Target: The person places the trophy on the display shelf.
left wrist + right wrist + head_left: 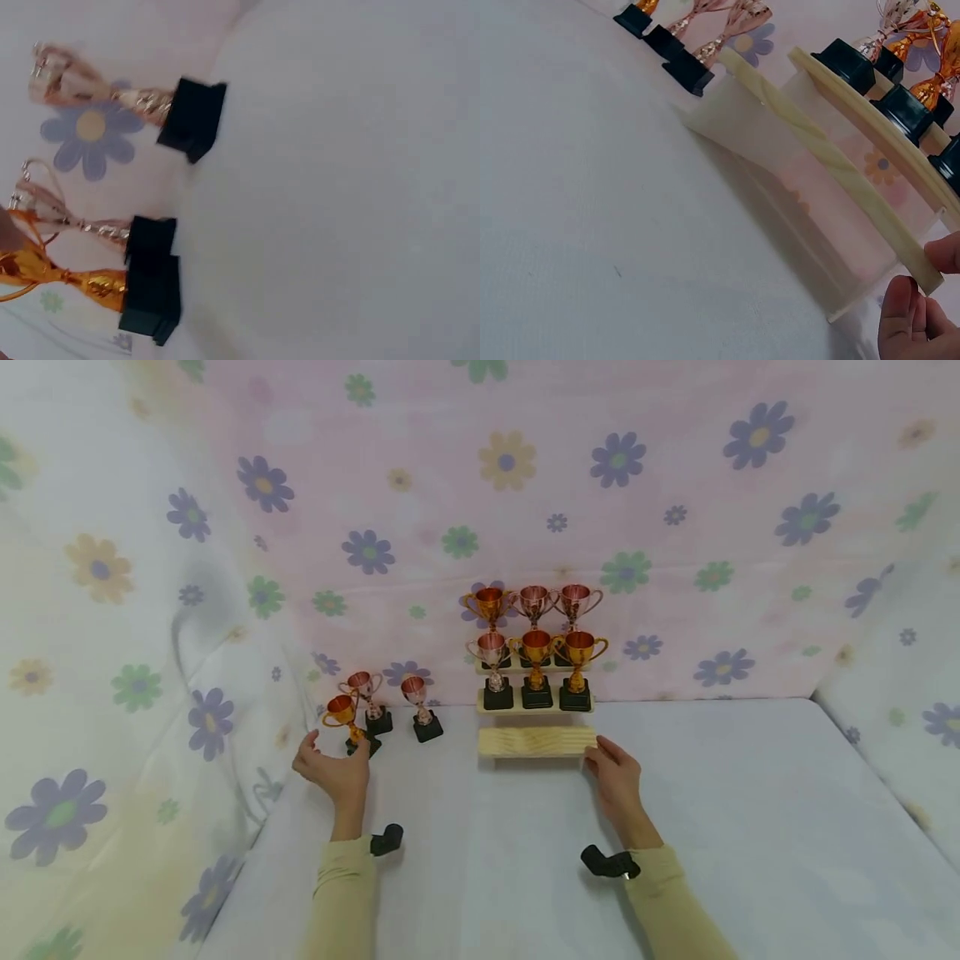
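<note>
My left hand [333, 770] is beside a gold trophy cup [342, 712] on a black base, its thumb and fingers spread apart. In the left wrist view a blurred fingertip overlaps the gold trophy's cup [22, 266]; contact is unclear. Two rose-coloured trophies [363, 685] [417, 693] stand close by on the table. With thumb and fingers my right hand [617, 777] pinches the right end of the lowest wooden board [536, 742] of a tiered stand. That board bears no trophies. Gold and rose trophies [536, 647] fill the two upper tiers.
The stand has see-through supports [810, 187] between its boards. It stands near the back edge of the white table [480, 860], against a flower-patterned cloth [555, 518]. Black wrist mounts [387, 840] [609, 863] stick out from both sleeves.
</note>
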The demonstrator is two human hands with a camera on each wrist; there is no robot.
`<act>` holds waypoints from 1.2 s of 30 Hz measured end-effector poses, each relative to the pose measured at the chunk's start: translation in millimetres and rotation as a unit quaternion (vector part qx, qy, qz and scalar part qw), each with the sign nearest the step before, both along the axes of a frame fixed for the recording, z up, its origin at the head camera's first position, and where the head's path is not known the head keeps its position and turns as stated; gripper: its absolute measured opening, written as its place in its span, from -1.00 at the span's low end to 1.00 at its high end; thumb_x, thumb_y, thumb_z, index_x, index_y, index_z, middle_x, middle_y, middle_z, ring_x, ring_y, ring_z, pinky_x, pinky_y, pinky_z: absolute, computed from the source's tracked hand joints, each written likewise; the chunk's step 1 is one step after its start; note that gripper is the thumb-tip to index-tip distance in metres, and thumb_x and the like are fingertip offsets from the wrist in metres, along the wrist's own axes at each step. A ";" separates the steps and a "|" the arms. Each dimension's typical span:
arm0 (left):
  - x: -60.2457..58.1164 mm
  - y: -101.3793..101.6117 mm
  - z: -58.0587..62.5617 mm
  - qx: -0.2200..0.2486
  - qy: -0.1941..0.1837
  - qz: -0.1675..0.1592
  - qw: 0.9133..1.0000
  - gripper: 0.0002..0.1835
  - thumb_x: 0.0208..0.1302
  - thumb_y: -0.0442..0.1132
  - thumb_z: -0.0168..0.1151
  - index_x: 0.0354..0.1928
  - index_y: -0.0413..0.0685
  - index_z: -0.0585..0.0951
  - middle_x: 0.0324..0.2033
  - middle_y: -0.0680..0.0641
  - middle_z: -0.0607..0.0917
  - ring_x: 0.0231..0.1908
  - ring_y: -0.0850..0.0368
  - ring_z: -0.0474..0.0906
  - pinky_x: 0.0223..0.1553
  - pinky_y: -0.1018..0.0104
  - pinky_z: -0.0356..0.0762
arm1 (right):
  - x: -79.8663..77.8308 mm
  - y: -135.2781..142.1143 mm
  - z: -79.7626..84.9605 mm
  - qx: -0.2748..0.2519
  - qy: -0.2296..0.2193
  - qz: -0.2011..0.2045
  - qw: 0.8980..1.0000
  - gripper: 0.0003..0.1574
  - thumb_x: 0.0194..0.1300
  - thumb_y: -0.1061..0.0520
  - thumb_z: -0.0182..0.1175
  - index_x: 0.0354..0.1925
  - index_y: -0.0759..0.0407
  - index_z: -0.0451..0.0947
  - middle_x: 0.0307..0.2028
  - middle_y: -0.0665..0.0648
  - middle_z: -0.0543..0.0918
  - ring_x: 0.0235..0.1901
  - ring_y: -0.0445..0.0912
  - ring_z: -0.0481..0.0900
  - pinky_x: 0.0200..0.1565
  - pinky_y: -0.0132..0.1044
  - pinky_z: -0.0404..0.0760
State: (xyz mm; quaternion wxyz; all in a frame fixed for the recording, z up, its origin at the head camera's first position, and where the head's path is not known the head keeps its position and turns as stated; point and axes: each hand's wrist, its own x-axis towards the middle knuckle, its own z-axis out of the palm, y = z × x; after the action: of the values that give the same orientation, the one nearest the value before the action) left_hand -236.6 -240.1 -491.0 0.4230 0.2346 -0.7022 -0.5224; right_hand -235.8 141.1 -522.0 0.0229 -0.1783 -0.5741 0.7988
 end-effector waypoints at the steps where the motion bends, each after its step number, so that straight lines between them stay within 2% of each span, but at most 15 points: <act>1: -2.7 -6.4 2.3 0.003 -0.010 -0.006 1.000 -0.22 0.05 -0.41 0.49 0.29 -0.28 0.29 0.22 -0.38 0.19 0.26 -0.24 0.12 0.28 0.02 0.29 | -0.3 0.6 -1.3 -0.002 -0.001 -0.001 1.000 -0.34 0.44 0.33 0.13 0.43 0.47 0.26 0.29 0.35 0.41 -0.20 -0.37 0.57 -0.07 -0.57 0.64; 3: -6.8 -15.9 8.8 0.011 -0.042 -0.031 0.999 -0.14 0.07 -0.37 0.48 0.36 -0.23 0.21 0.29 -0.37 0.10 0.34 -0.24 0.02 0.41 -0.10 0.21 | -0.7 1.8 -3.8 -0.002 -0.001 -0.004 1.000 -0.35 0.43 0.32 0.18 0.41 0.47 0.29 0.26 0.33 0.42 -0.18 -0.35 0.57 -0.05 -0.56 0.65; 5: -10.8 -24.4 13.6 0.022 -0.075 -0.060 0.995 -0.09 0.10 -0.31 0.49 0.41 -0.21 0.15 0.33 -0.37 0.06 0.37 -0.26 0.01 0.44 -0.14 0.20 | -0.1 3.0 -6.1 0.006 -0.005 -0.002 1.000 -0.34 0.42 0.30 0.20 0.40 0.46 0.30 0.27 0.34 0.43 -0.17 -0.35 0.58 -0.03 -0.56 0.65; 8: -16.4 -31.5 20.3 0.044 -0.127 -0.097 0.986 -0.09 0.16 -0.24 0.47 0.44 -0.18 0.13 0.38 -0.33 0.08 0.39 -0.24 0.06 0.42 -0.08 0.28 | 0.5 6.0 -9.7 0.021 -0.020 -0.002 1.000 -0.34 0.41 0.26 0.25 0.39 0.41 0.35 0.30 0.33 0.45 -0.19 -0.37 0.60 -0.06 -0.58 0.65; 12: -23.2 -38.0 23.6 0.068 -0.147 -0.119 0.980 -0.21 0.24 -0.22 0.44 0.42 -0.17 0.24 0.36 -0.26 0.25 0.33 -0.17 0.21 0.26 0.11 0.46 | 2.3 7.6 -13.7 0.030 -0.030 -0.006 0.999 -0.37 0.39 0.27 0.28 0.36 0.40 0.40 0.28 0.32 0.49 -0.24 -0.40 0.64 -0.08 -0.57 0.66; 16: -28.1 -40.0 23.4 0.077 -0.136 -0.116 0.981 -0.29 0.27 -0.19 0.43 0.38 -0.19 0.35 0.29 -0.21 0.43 0.19 -0.04 0.39 0.15 0.33 0.59 | 2.9 7.3 -15.0 0.028 -0.013 -0.014 0.999 -0.37 0.36 0.29 0.30 0.32 0.47 0.42 0.12 0.26 0.60 -0.25 -0.38 0.65 -0.09 -0.54 0.68; 19: -32.1 -39.2 21.2 0.071 -0.133 -0.107 0.983 -0.30 0.29 -0.14 0.43 0.39 -0.21 0.39 0.26 -0.21 0.48 0.04 0.10 0.45 -0.02 0.53 0.61 | 1.5 7.8 -14.8 0.024 -0.001 -0.016 1.000 -0.38 0.34 0.30 0.32 0.30 0.49 0.43 0.04 0.20 0.65 -0.24 -0.36 0.67 -0.08 -0.52 0.69; 22: -34.2 -39.0 18.5 0.062 -0.127 -0.103 0.985 -0.29 0.28 -0.11 0.44 0.38 -0.23 0.42 0.21 -0.21 0.50 -0.11 0.22 0.43 -0.24 0.70 0.51 | 0.1 9.2 -14.4 0.022 -0.002 -0.014 1.000 -0.39 0.36 0.28 0.31 0.31 0.46 0.44 0.09 0.24 0.62 -0.22 -0.34 0.67 -0.07 -0.51 0.69; 25: -32.3 -39.5 18.0 0.043 -0.107 -0.095 0.989 -0.33 0.25 -0.12 0.47 0.33 -0.24 0.49 0.11 -0.17 0.54 -0.20 0.29 0.42 -0.33 0.78 0.46 | -0.1 9.5 -13.4 0.028 -0.013 -0.015 0.999 -0.41 0.37 0.26 0.31 0.31 0.41 0.46 0.18 0.31 0.58 -0.22 -0.34 0.68 -0.07 -0.52 0.69; 30: -18.5 -41.0 26.5 0.008 -0.047 -0.084 0.995 -0.42 0.20 -0.22 0.51 0.22 -0.31 0.57 -0.06 -0.06 0.58 -0.25 0.35 0.50 -0.28 0.81 0.50 | -1.1 8.5 -9.9 0.020 -0.017 -0.009 1.000 -0.40 0.39 0.25 0.29 0.33 0.38 0.46 0.28 0.36 0.52 -0.22 -0.34 0.69 -0.05 -0.52 0.69; 36: 6.7 -36.0 39.5 -0.004 -0.022 -0.094 0.995 -0.44 0.17 -0.24 0.53 0.17 -0.34 0.59 -0.15 0.11 0.58 -0.28 0.41 0.56 -0.22 0.77 0.55 | -2.1 8.9 -9.4 -0.002 -0.021 -0.004 1.000 -0.40 0.41 0.29 0.25 0.35 0.39 0.42 0.31 0.36 0.49 -0.22 -0.36 0.68 -0.04 -0.52 0.68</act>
State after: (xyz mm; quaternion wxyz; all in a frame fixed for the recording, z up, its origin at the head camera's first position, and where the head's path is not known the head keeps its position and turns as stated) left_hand -229.9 -276.0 -451.5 0.3572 0.1774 -0.7323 -0.5520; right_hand -237.9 149.9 -531.4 0.0139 -0.1970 -0.5721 0.7961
